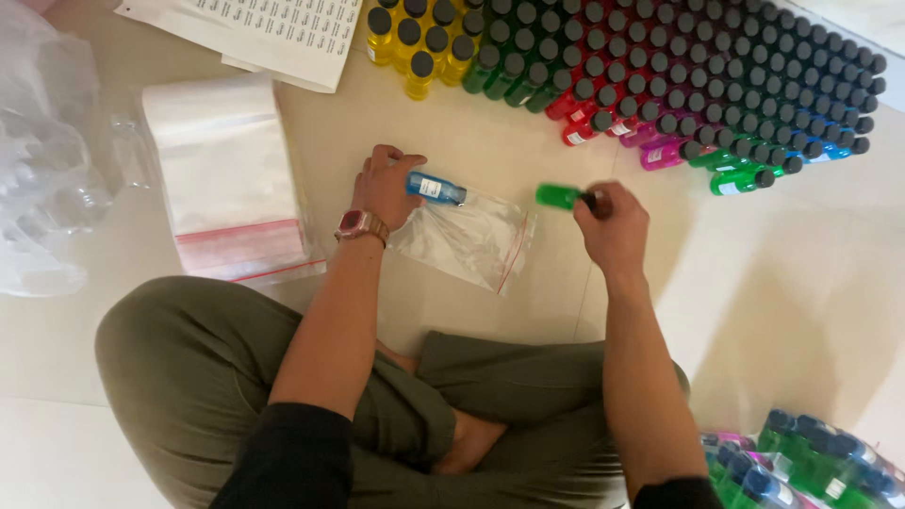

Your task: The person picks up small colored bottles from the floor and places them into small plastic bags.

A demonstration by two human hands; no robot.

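Observation:
I sit cross-legged on a tiled floor. My left hand point(385, 185), with a pink watch on its wrist, holds a clear zip bag point(468, 238) and a small blue bottle point(435, 188) that lies at the bag's upper corner. My right hand point(615, 229) grips a small green bottle point(558, 196) by its black cap, just right of the bag's red zip edge. The bag lies flat on the floor between my hands.
Rows of small black-capped bottles point(660, 66) in yellow, green, red, pink and blue stand ahead. A stack of clear zip bags point(226, 179) lies to the left beside crumpled plastic point(42, 160). A printed sheet point(283, 33) lies at top. Packed bottles point(801, 462) sit at lower right.

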